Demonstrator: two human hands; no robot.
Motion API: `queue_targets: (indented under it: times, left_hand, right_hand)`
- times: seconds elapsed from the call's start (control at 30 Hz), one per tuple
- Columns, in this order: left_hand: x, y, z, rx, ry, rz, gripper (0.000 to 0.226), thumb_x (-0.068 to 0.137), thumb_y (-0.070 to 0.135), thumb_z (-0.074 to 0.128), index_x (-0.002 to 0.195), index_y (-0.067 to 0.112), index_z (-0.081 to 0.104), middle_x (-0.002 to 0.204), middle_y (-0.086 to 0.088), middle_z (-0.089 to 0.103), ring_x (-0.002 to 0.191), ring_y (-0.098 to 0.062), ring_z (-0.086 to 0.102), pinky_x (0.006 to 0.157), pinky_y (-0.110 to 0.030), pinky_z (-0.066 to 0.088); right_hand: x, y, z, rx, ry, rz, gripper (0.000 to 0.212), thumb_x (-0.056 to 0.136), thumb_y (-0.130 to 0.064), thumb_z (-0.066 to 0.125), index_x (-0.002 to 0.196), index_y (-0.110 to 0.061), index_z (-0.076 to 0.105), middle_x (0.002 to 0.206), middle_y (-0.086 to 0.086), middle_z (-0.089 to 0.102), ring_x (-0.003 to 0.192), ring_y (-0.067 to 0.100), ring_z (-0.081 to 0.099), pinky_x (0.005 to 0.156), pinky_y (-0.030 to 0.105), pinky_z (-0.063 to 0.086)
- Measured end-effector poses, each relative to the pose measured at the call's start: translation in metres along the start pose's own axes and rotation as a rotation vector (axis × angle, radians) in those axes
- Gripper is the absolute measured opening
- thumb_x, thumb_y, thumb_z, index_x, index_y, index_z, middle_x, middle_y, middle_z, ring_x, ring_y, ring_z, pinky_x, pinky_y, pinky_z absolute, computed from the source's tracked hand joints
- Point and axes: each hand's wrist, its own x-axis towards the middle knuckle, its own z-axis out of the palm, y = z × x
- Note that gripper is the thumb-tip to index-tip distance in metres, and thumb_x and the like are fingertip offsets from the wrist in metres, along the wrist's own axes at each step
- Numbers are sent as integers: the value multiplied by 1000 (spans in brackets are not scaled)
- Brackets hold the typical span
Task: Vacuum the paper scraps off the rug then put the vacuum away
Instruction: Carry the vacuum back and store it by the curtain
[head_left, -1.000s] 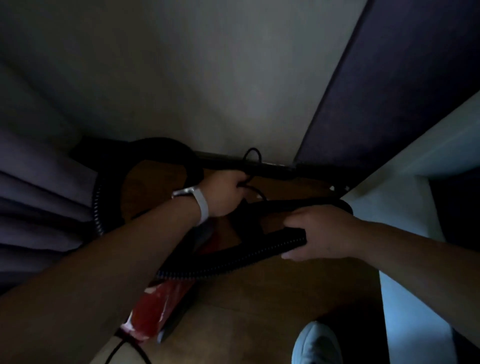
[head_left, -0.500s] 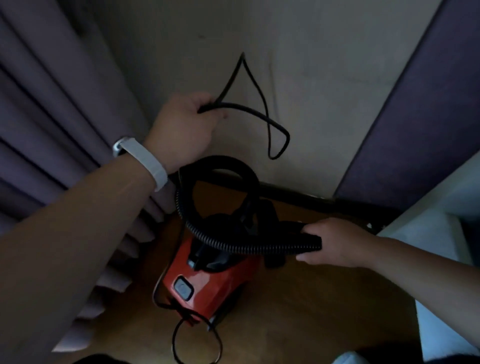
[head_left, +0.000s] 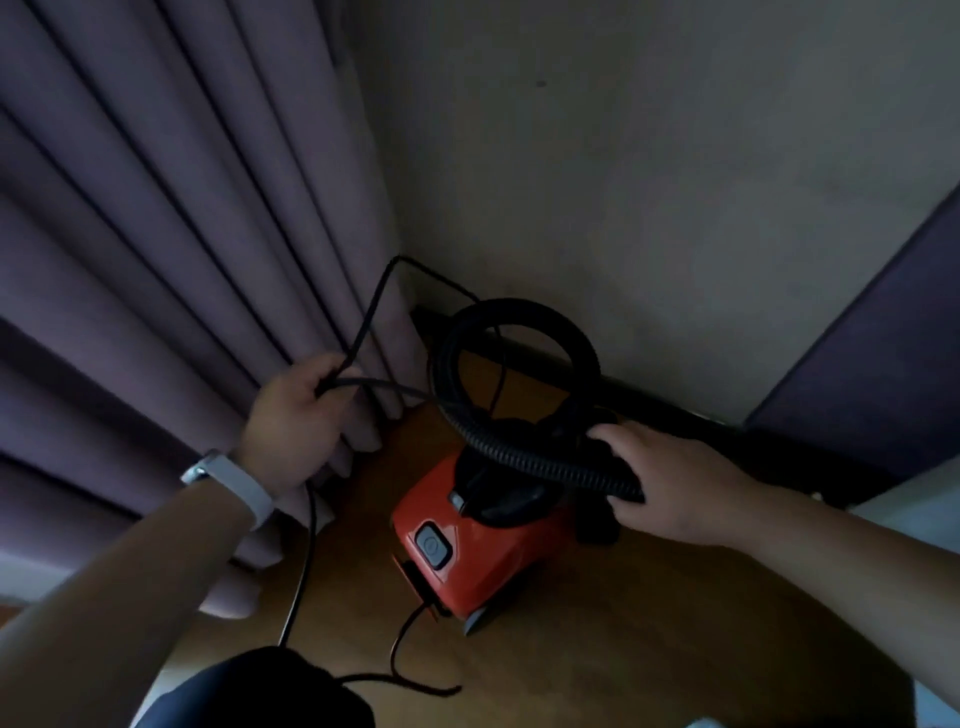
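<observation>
No word, brand name or number can be read anywhere in this dim view. The only sign is a faint round symbol on the grey button (head_left: 432, 546) on the top of the red vacuum (head_left: 488, 566), and it is too dark and blurred to tell what it depicts. The pale wristband (head_left: 236, 480) on the left wrist shows no legible display or lettering.
</observation>
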Motion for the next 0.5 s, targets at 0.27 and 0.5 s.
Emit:
queue_targets:
  times: [0.27, 0.5]
  left_hand:
    - [-34, -67, 16, -46, -36, -150, 38, 100, 13, 55, 86, 46, 68, 83, 11, 72, 75, -15, 66, 65, -24, 53]
    - [-26, -73, -8, -113, 200, -131, 25, 100, 11, 51, 87, 29, 63, 66, 0, 64, 48, -3, 56, 37, -15, 40]
  right_hand:
    - [68, -88, 15, -540, 264, -529, 55, 86, -29, 70, 136, -16, 52, 134, 16, 48, 114, 33, 53, 90, 46, 52]
    - [113, -130, 44, -753, 14, -784, 25, 96, -19, 50, 116, -12, 64, 110, 5, 64, 98, 22, 58, 90, 36, 45]
